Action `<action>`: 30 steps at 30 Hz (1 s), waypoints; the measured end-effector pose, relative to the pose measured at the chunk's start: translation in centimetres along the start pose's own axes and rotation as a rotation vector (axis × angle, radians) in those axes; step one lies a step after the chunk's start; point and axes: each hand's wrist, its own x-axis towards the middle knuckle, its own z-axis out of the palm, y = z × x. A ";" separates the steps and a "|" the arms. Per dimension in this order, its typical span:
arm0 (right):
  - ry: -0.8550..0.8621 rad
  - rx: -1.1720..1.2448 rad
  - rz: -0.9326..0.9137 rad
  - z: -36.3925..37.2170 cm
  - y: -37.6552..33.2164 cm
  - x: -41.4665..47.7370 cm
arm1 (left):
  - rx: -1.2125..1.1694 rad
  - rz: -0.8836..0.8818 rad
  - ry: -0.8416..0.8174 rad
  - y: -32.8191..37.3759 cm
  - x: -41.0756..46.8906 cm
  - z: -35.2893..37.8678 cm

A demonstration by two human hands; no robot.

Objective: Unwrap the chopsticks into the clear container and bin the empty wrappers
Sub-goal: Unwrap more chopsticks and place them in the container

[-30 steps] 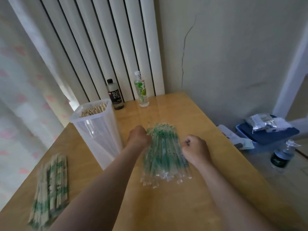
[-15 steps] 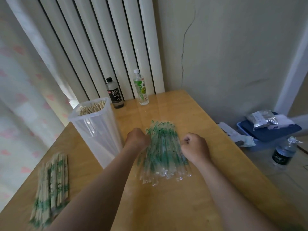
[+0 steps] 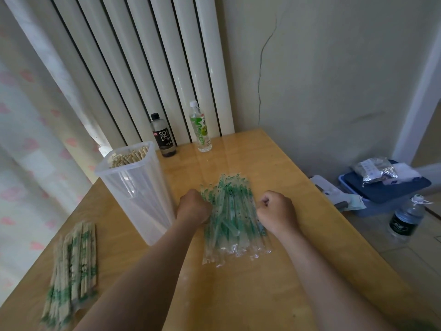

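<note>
Pile: clear green-printed plastic wrappers (image 3: 232, 218), middle of the wooden surface (image 3: 238, 295).
Hands: left hand (image 3: 194, 206), right hand (image 3: 274, 211) fisted either side; grip unclear.
Tip: squeeze inward, lift together so none slip.

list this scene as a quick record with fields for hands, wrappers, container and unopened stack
left hand: fist at left edge of empty wrappers; grip unclear
right hand: fist at their right edge; grip unclear
clear container: upright, left of pile, chopsticks inside
wrapped stack: flat on table, near left

Home room: radiator (image 3: 143, 68), curtain (image 3: 23, 163), wooden table (image 3: 238, 295).
</note>
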 end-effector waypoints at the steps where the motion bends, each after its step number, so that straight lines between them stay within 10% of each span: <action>1: 0.000 0.003 -0.001 0.0 0.1 0.0 | 0.003 0.001 -0.004 0.1 0.0 0.1; 30: -0.015 0.004 -0.001 0.0 0.0 0.2 | -0.060 0.023 -0.056 0.7 -0.9 1.0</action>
